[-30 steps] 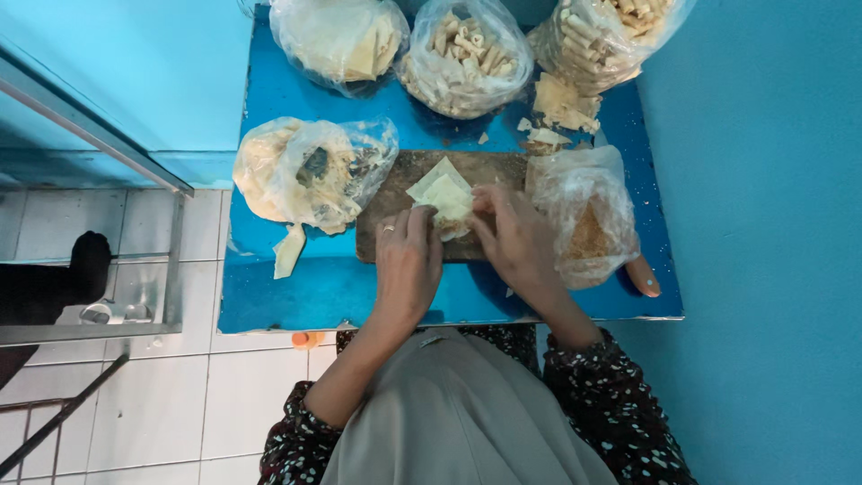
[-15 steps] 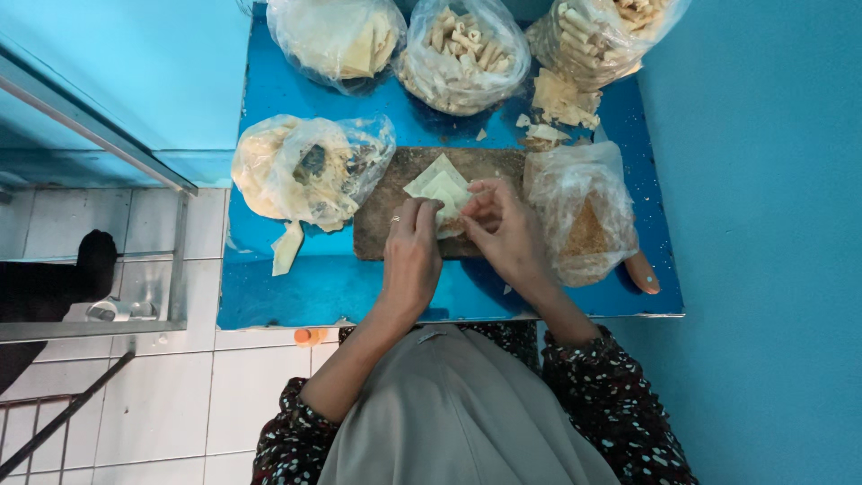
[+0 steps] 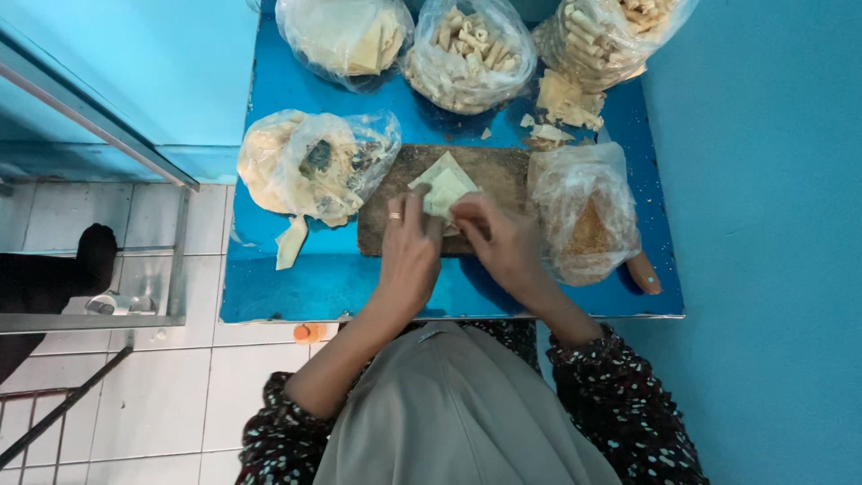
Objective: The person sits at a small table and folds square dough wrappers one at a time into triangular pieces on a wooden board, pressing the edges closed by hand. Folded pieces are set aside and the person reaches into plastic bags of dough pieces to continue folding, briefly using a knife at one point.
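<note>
Pastry sheet (image 3: 444, 187), pale and folded to a point, lies on the wooden board (image 3: 489, 171) just beyond both sets of fingers; the left hand (image 3: 409, 251) and right hand (image 3: 498, 241) pinch its near edge. Beyond sit bags of rolls (image 3: 467, 49).

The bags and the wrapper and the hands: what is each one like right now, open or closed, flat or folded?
Pastry wrapper: partly folded, on the wooden board.
Left hand: fingers pressing the wrapper.
Right hand: pinching the wrapper's edge.
Bag of rolled pieces: open, full.
Bag of sheets: open at top.
Bag of crumbs: open or tied, cannot tell.
Crumpled bag: slumped, partly full.
</note>
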